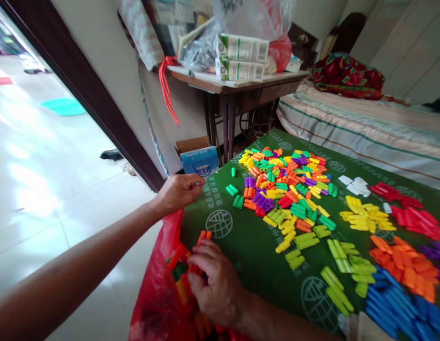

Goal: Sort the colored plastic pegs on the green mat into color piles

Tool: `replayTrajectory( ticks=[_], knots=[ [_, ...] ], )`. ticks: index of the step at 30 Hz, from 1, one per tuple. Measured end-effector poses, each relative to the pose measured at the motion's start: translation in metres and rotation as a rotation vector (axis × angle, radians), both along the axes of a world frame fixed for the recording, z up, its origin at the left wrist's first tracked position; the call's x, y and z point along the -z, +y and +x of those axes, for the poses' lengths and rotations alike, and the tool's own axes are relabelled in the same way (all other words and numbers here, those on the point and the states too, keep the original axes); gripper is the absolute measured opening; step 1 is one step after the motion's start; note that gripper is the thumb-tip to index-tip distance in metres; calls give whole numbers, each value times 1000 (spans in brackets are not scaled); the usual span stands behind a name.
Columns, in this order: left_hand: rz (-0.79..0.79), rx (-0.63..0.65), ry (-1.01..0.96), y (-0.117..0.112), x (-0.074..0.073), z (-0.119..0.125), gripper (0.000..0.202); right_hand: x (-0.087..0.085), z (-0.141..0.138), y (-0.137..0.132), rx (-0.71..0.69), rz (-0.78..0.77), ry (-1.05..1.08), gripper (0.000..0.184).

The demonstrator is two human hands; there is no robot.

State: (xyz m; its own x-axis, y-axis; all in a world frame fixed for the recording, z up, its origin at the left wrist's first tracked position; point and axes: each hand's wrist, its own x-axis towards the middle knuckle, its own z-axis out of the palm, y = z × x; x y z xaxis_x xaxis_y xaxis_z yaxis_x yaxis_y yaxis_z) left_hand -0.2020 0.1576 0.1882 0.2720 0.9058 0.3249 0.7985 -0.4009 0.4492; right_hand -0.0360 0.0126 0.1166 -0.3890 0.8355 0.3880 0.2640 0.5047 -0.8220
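Observation:
My left hand (179,192) is closed at the table's left edge, gripping the upper rim of a red plastic bag (156,284). The bag hangs open beside the table with small coloured plastic tubes (184,289) inside, mostly orange. At the bag's mouth, my right hand (220,284) curls its fingers over a few orange, red and purple tubes. Two orange tubes (205,235) show just past its fingertips. A large mixed heap of tubes (284,182) in green, yellow, orange and purple lies on the green board (255,265).
Sorted piles lie to the right: lime tubes (343,265), yellow tubes (365,215), orange tubes (405,263), blue tubes (394,303), red tubes (419,220) and white tubes (354,185). Behind are a blue box (199,161), a cluttered sewing table (237,86) and a bed (348,128).

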Motion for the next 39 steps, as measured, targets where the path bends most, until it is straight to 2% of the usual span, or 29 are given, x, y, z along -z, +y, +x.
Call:
replayTrajectory(
  ticks=[4,6,8,12,13,16,18,20,24,30,34,39],
  knots=[
    [-22,2,15,-3,-6,0,29,-8,-18,-22,-360,-10,-57,17],
    [-38,-8,7,-6,-9,-1,31,-10,-10,-29,-404,94,-121,17],
    [-53,-34,-10,-10,-11,-2,33,-11,13,-28,-238,212,-163,16],
    [-83,-74,-17,-11,-12,-4,34,-7,100,-3,489,317,-401,25],
    [-86,-79,-17,-11,-12,-3,34,-4,124,6,615,335,-487,30],
    [-78,-82,-23,-10,-14,0,36,8,178,34,892,287,-708,54],
    [-69,-83,-27,-9,-14,3,37,15,192,47,985,178,-809,65],
    [-62,-86,-23,-8,-13,4,39,18,189,55,1004,76,-860,69],
    [-64,-116,-6,-5,-9,2,38,16,158,56,971,-7,-867,71],
    [-92,-109,3,-5,-10,7,36,12,120,49,903,-17,-777,65],
    [-90,-99,10,-8,-12,11,38,10,111,47,824,-26,-745,62],
    [-93,-99,21,-8,-13,11,38,3,106,38,742,10,-811,62]
  ],
)
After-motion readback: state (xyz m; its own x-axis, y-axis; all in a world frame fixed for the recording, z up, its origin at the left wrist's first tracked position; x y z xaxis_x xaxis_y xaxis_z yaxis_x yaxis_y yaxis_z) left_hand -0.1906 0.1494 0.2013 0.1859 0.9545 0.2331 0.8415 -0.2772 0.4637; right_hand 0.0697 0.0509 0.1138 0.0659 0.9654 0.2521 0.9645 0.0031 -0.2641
